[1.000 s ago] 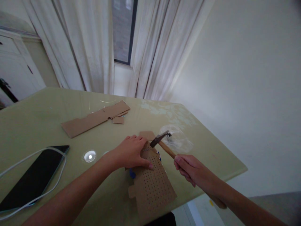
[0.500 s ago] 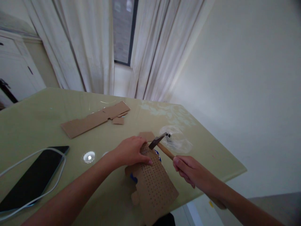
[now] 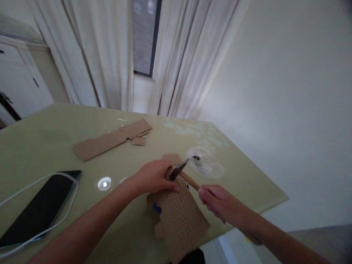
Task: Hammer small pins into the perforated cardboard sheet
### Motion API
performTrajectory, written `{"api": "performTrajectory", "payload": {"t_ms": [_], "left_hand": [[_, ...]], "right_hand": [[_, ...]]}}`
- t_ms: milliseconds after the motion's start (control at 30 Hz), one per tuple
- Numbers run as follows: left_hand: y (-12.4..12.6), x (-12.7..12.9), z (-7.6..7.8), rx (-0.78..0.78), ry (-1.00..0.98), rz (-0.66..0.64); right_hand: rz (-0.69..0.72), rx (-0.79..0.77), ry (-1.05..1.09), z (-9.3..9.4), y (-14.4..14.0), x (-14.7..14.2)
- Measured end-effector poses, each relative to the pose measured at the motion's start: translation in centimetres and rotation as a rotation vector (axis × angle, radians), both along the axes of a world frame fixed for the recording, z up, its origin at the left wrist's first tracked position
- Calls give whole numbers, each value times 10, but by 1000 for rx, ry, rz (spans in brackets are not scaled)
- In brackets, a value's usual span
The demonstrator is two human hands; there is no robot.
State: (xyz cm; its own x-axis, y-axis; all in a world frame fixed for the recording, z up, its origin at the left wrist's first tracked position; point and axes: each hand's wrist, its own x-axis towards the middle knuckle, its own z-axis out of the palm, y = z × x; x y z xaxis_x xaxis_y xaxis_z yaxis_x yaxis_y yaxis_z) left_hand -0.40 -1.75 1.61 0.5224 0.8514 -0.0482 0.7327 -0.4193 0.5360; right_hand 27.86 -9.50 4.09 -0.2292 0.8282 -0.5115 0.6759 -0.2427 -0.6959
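A brown perforated board (image 3: 184, 212), dotted with rows of small holes, lies tilted at the table's near edge. My left hand (image 3: 155, 178) grips its upper left part, thumb on top and the other fingers partly hidden behind the far edge. In my right hand (image 3: 216, 201) is a hammer (image 3: 191, 180), held by its wooden handle. The dark hammer head is at the board's top, close to my left thumb; whether it touches the board I cannot tell. Bits of something blue (image 3: 157, 207) show at the board's left side.
A crumpled clear plastic bag (image 3: 210, 165) with small black pieces lies beyond the hammer. Cardboard strips (image 3: 110, 143) rest farther back. To the left are a black tablet (image 3: 35, 209) with a white cable (image 3: 72, 200) across it and a small shiny round object (image 3: 104, 183).
The hammer has come down and to the left, its head now lower over the board. My right hand moved slightly left with it; my left hand stays in place.
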Motion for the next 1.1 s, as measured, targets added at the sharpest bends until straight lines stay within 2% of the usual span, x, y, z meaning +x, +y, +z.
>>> {"api": "performTrajectory", "payload": {"t_ms": [333, 667, 733, 867, 967, 1100], "left_hand": [[0, 0, -2, 2, -24, -13], [0, -1, -5, 10, -40, -17], [0, -1, -4, 2, -41, -6], [-1, 0, -2, -9, -32, 18], [-1, 1, -1, -22, -27, 16], [-1, -1, -4, -52, -14, 1]], "right_hand": [[99, -19, 62, 3, 1, -16], [138, 86, 68, -4, 2, -15], [86, 126, 75, -7, 1, -15], [-156, 274, 247, -8, 7, -16], [-284, 491, 362, -3, 26, -17], [-391, 757, 369, 2, 64, -22]]}}
